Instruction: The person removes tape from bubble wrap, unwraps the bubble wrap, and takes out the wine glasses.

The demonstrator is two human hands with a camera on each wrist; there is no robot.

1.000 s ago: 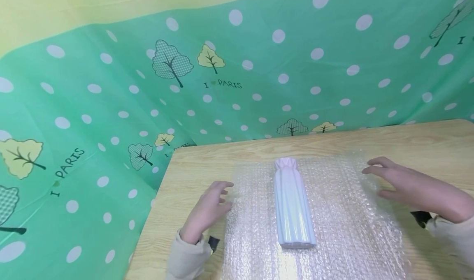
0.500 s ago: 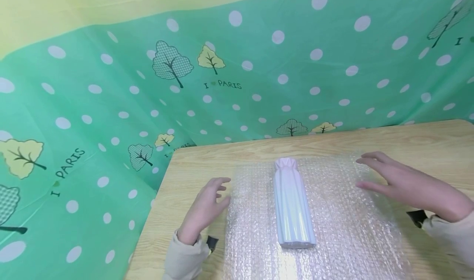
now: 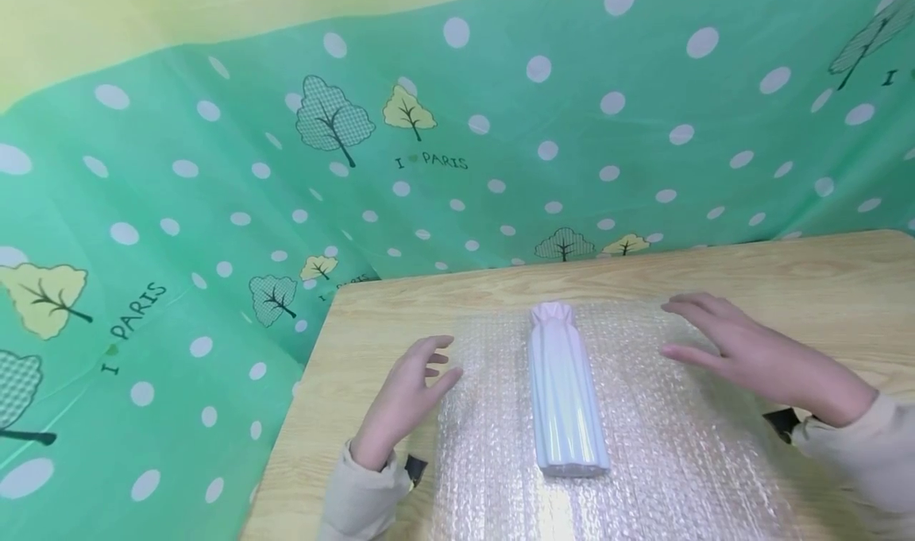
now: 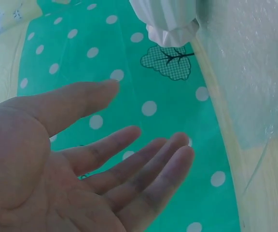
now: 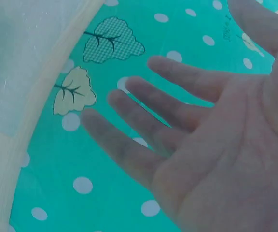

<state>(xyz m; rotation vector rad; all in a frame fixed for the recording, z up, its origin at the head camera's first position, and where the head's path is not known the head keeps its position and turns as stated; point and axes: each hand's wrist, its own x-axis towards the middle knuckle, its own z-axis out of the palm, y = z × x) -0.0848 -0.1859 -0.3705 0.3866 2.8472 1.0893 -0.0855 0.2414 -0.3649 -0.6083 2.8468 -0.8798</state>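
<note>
A pleated vase, lilac at the neck and pale blue toward its base, lies on its side on a sheet of bubble wrap. Its ruffled neck points to the far side of the table. To the left of the vase, my left hand hovers by the sheet's left edge, fingers relaxed and holding nothing. My right hand is over the sheet's right part, fingers loosely extended, palm turned toward the vase. In the left wrist view the vase's white frilled rim shows above my fingers. The right wrist view shows an empty palm.
The sheet lies on a light wood-grain table. Behind and to the left hangs a green cloth with white dots and printed trees. Black tabs show at both cuffs.
My right hand has moved left, in over the bubble wrap and nearer the vase. My left hand has shifted slightly, its thumb now closer to the sheet. The vase stays put.
</note>
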